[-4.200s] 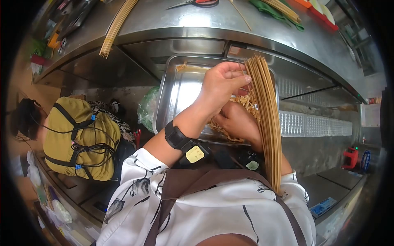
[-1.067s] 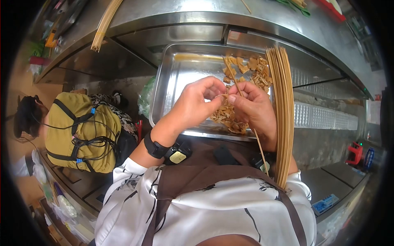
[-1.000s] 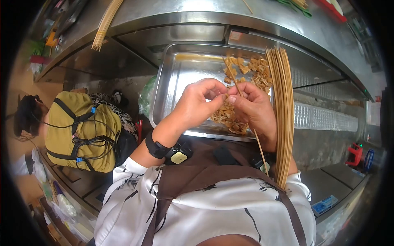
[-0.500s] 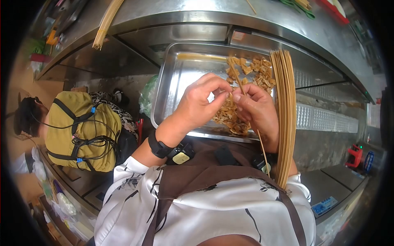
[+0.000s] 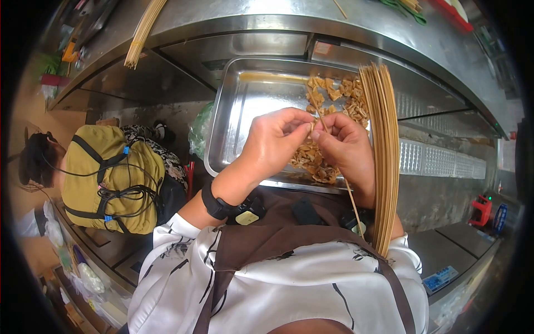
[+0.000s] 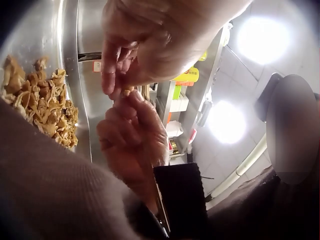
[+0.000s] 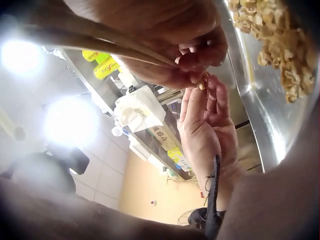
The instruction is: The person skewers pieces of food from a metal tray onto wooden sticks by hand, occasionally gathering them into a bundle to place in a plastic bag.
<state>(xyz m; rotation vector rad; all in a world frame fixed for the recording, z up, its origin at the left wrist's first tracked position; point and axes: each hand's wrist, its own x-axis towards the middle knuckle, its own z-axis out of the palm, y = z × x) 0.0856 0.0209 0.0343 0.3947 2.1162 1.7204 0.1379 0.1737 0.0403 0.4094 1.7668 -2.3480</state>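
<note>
Above the metal tray (image 5: 218,111), the left hand (image 5: 272,142) pinches a small brown food piece (image 7: 202,85) between thumb and fingers. Close against it, the right hand (image 5: 351,153) holds a thin wooden stick (image 5: 352,199), slanting from the tray area down toward the apron. The fingertips of both hands meet at the piece; fingers partly hide it, and whether the stick pierces it cannot be told. A thick bundle of sticks (image 5: 382,156) lies along the right forearm. More brown pieces (image 5: 314,164) lie in the tray's right part.
A steel counter (image 5: 250,25) runs behind the tray, with another stick bundle (image 5: 146,30) at its left. Left of the tray is a clear plastic bag (image 5: 201,131). A person with a yellow-green backpack (image 5: 111,178) is farther left. A red stool (image 5: 479,211) stands at right.
Earlier the left hand was at the bundle's upper end and the right hand low over the tray pieces. Both have come together, with a single stick in the right hand; lately only small finger shifts.
</note>
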